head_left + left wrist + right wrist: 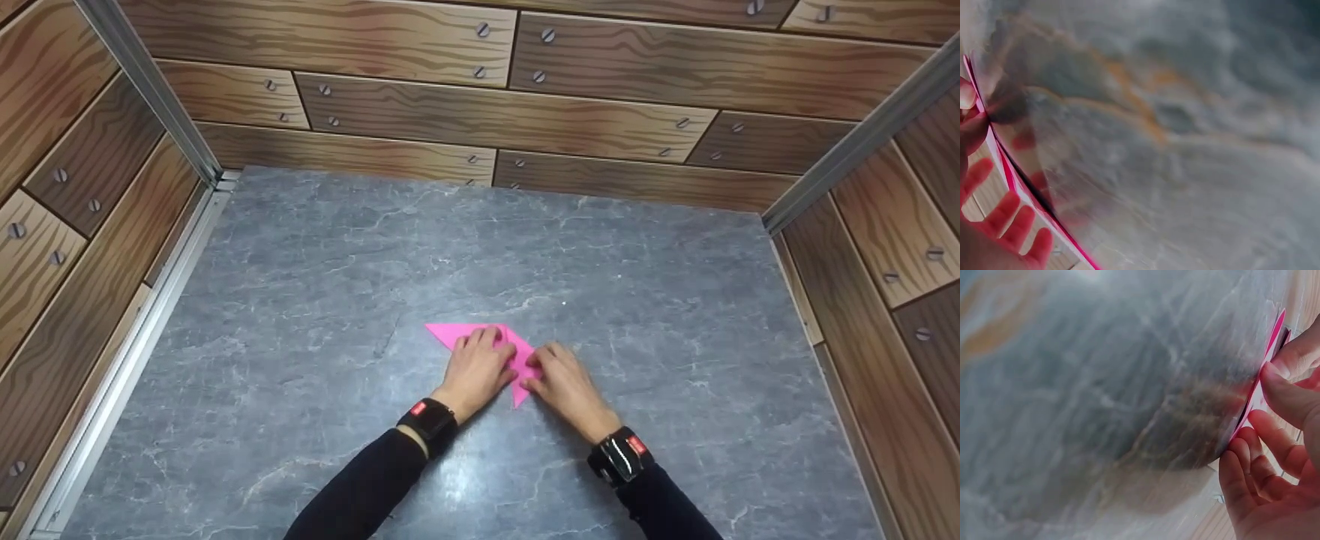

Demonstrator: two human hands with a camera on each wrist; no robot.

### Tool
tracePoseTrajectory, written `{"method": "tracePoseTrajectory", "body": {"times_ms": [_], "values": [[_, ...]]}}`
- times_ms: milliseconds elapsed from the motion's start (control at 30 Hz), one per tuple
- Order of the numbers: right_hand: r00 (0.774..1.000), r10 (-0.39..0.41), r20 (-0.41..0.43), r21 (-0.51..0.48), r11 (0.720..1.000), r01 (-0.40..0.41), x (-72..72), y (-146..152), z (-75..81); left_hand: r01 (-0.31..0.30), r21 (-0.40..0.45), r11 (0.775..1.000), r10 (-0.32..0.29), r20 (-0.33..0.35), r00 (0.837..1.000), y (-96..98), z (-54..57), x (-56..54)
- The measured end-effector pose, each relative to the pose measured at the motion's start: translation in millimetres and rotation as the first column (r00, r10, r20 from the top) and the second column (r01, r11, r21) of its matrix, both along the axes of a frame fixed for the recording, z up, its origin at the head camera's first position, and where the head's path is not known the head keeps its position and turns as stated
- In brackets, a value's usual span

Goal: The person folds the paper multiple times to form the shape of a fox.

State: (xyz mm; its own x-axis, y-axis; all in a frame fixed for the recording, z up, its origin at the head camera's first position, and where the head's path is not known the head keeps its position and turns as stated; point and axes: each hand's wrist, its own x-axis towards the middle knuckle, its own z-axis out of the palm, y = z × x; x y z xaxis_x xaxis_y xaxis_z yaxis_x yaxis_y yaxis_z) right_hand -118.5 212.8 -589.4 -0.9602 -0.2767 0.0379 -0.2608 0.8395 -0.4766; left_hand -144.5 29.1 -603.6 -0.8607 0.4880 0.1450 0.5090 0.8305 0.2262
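A folded sheet of pink paper (522,346) lies on the grey marbled tabletop, one point reaching left and another toward the person. My left hand (478,367) is over its middle, fingers bent down on it, thumb and index finger close together at a fold. From the other side my right hand (566,382) pinches the right edge between thumb and fingers. In the left wrist view the paper (1008,177) shows edge-on, with the other fingers spread along it. Seen from the right wrist, the paper's layers (1274,337) stand slightly apart near the thumb.
Wood-patterned panels (405,105) wall the table (337,247) at the back and both sides. Metal strips run up the corners, and a pale rail (142,330) follows the left edge. Both wrists wear black bands (429,420).
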Motion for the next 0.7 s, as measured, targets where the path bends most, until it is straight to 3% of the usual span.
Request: {"method": "tracePoseTrajectory", "body": {"times_ms": [233,400,533,700], "values": [[1.0,0.018,-0.014,-0.006,1.0,-0.018,-1.9,2.7,-1.1,0.018,0.06,0.998,-0.019,0.022,1.0,-4.4,-2.8,1.1],[0.999,0.028,0.034,-0.074,0.997,-0.025,-8.4,10.0,1.5,0.018,0.07,0.997,-0.021,0.042,0.999,-5.8,-2.7,0.4],[0.992,-0.081,0.094,-0.146,0.985,0.095,-15.8,19.0,4.2,0.021,0.086,0.996,-0.027,0.076,0.997,-5.7,-2.3,-0.1],[0.967,-0.219,0.132,-0.125,0.964,0.236,-24.6,28.6,3.6,0.017,0.102,0.995,-0.027,0.098,0.995,-5.6,-1.8,0.3]]}}
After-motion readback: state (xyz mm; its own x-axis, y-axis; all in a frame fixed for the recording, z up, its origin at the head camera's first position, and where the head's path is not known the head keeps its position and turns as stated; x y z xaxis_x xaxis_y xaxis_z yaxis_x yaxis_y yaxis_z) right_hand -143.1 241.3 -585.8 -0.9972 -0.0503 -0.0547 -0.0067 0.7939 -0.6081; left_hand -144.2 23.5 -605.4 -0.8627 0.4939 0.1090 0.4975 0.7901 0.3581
